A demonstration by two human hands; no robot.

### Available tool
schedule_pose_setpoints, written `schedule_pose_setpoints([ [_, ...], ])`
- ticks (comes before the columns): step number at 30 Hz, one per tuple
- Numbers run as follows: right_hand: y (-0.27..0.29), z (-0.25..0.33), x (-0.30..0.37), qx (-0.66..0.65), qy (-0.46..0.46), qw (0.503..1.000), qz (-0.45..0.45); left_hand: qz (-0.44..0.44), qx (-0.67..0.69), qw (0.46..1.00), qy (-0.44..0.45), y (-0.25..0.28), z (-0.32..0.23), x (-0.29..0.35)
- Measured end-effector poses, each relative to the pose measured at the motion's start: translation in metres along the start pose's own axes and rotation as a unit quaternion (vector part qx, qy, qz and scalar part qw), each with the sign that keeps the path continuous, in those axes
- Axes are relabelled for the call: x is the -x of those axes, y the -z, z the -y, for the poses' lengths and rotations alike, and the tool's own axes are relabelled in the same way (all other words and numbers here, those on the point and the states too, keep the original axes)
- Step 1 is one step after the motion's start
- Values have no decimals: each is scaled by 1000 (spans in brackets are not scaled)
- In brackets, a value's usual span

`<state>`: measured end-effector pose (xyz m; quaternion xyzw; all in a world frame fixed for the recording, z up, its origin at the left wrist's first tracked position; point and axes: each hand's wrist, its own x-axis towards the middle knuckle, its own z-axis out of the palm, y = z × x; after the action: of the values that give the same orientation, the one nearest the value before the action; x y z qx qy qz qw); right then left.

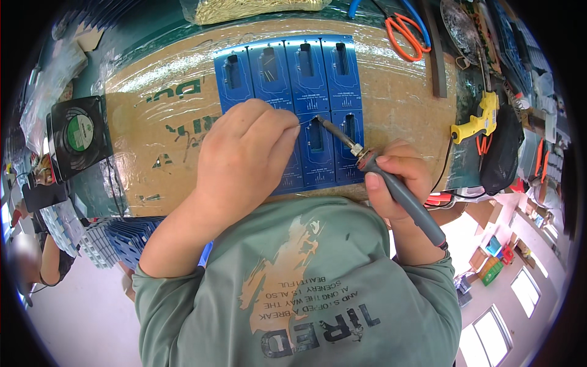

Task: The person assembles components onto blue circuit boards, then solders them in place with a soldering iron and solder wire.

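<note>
A blue panel of several circuit boards (310, 90), each with a dark rectangular cutout, lies on the cardboard in front of me. My right hand (403, 168) grips a soldering iron (406, 199) by its grey handle. Its tip meets the panel at the upper edge of a cutout in the near row. My left hand (244, 147) is over the panel's left part, hiding some near boards. Thumb and forefinger pinch a thin solder wire (306, 123) that runs toward the iron's tip. Whether the two touch is too small to tell.
Flattened cardboard (153, 116) under film covers the green bench. At the left stands a black fan (79, 136). A bag of thin golden pins (257, 9) lies at the back. To the right are orange-handled pliers (405, 37), a dark bar (435, 55) and a yellow glue gun (480, 122).
</note>
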<state>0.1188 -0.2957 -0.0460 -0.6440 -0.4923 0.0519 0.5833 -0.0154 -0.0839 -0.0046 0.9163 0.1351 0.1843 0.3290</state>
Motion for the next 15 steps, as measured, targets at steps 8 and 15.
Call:
schedule_pose_setpoints([
  [8, 0, 1, -6, 17, 25, 1000, 4, 4, -4, 1000, -6, 0, -1, -2],
  [15, -1, 2, -8, 25, 41, 999, 2, 7, -4, 1000, -7, -1, -1, -2],
])
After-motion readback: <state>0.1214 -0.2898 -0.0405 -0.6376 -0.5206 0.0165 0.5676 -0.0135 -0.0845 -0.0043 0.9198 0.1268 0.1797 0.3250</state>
